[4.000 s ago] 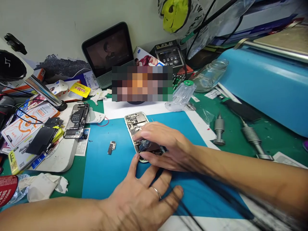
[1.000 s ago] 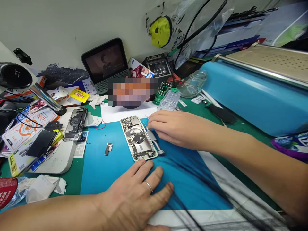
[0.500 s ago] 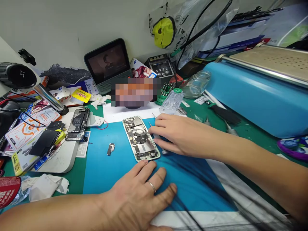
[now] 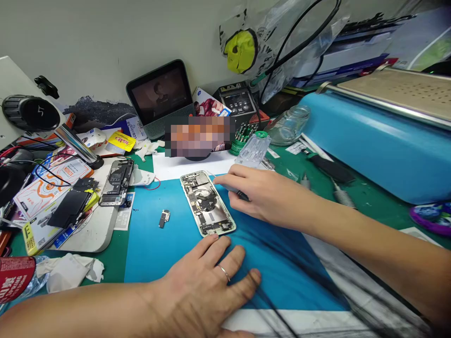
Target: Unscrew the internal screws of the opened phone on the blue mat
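An opened phone (image 4: 207, 204) lies face up on the blue mat (image 4: 151, 258), its circuit boards, a round black part and bare metal housing showing. My left hand (image 4: 214, 277), a ring on one finger, rests on the mat with fingers spread. Its foremost fingertips touch or nearly touch the phone's lower edge. Over the phone's right side, my right hand (image 4: 253, 190) is closed around a slim dark grey tool (image 4: 237, 191). The tool's thin tip points toward the phone's upper right edge; its exact kind is unclear. A small loose metal phone part (image 4: 164, 218) lies left of the phone.
A second opened phone (image 4: 117, 183) rests on a white board at left, beside stacked boxes (image 4: 56, 183) and a stand's metal post (image 4: 79, 143). Behind are a lit screen device (image 4: 160, 96), a green bit holder (image 4: 243, 134) and a glass jar (image 4: 291, 124). A blue machine (image 4: 359, 145) borders the right.
My right hand has turned slightly and brought the grey tool's tip toward the phone's upper right edge; more of its handle shows. The left hand stays put. The view has shifted slightly.
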### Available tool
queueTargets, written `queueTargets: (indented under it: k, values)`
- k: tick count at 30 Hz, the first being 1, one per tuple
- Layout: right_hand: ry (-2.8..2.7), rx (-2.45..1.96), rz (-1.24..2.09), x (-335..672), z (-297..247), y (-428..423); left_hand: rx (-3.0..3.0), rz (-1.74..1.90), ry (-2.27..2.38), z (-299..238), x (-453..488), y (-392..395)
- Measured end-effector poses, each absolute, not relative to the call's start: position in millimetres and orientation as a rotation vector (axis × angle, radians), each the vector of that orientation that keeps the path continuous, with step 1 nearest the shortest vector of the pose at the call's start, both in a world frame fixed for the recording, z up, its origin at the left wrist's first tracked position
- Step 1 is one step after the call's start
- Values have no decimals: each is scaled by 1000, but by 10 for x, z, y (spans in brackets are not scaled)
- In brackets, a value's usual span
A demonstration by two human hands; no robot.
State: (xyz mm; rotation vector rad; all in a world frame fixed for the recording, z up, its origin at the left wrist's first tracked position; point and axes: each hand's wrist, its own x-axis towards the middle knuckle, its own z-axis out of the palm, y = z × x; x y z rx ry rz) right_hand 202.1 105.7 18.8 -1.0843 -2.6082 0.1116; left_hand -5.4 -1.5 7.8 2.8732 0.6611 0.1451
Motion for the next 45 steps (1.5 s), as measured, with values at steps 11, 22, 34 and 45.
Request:
queueTargets:
  k: [11,22,34,45]
  values:
    - [-2274,-928,233,1978,157,1046,2875,154,662,77,-60,-22]
    - [-2192,-1037,272,1961,64,1130,2870,148,656,72,-59,-11]
    - [-2610,-1216,-138,2054,190,1062,2867,176,665,77,-61,-23]
    - [-2249,-1035,10,2064,179,1040,2872,142,664,77,-58,-25]
